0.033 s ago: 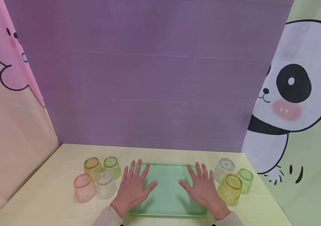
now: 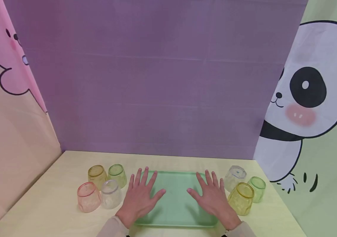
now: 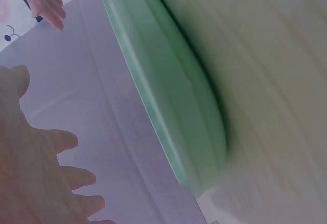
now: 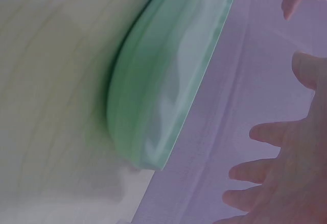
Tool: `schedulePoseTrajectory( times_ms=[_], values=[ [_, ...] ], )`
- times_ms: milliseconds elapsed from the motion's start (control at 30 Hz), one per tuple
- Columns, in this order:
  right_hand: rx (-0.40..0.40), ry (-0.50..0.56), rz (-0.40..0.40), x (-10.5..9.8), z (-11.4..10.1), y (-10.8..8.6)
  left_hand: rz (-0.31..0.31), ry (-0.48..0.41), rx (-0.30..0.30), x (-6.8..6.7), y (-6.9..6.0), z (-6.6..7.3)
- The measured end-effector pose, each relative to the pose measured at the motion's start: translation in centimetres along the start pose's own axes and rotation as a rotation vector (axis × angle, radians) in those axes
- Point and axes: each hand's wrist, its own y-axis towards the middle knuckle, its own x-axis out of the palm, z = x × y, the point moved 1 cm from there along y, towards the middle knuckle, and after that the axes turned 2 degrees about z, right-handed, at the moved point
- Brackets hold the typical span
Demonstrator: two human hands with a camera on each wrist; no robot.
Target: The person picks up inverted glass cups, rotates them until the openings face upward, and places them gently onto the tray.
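A pale green tray (image 2: 176, 197) lies on the table. Over its left side my left hand (image 2: 140, 199) is held with fingers spread, holding nothing. My right hand (image 2: 213, 197) mirrors it over the right side, also with spread fingers and nothing in it. Both hands cast shadows on the tray. The left wrist view shows the left hand (image 3: 36, 168) apart from the tray's edge (image 3: 168, 91); in the right wrist view the right hand (image 4: 291, 168) is likewise apart from it. Nearest the left hand is a clear glass (image 2: 111, 195); a yellow glass (image 2: 241, 199) stands beside the right wrist.
Left of the tray also stand a pink glass (image 2: 89, 197), an amber glass (image 2: 97, 177) and a green glass (image 2: 117, 175). On the right are a clear faceted glass (image 2: 235, 178) and another green glass (image 2: 257, 189). A purple cloth wall (image 2: 162, 82) closes off the back.
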Motion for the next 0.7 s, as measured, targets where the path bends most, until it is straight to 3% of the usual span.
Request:
schedulePoseTrajectory(
  times_ms=[700],
  values=[
    [-0.068,-0.072,0.025,-1.6,-0.1,0.1,0.013,-0.033,0.01,-0.4,0.0,-0.3]
  ],
)
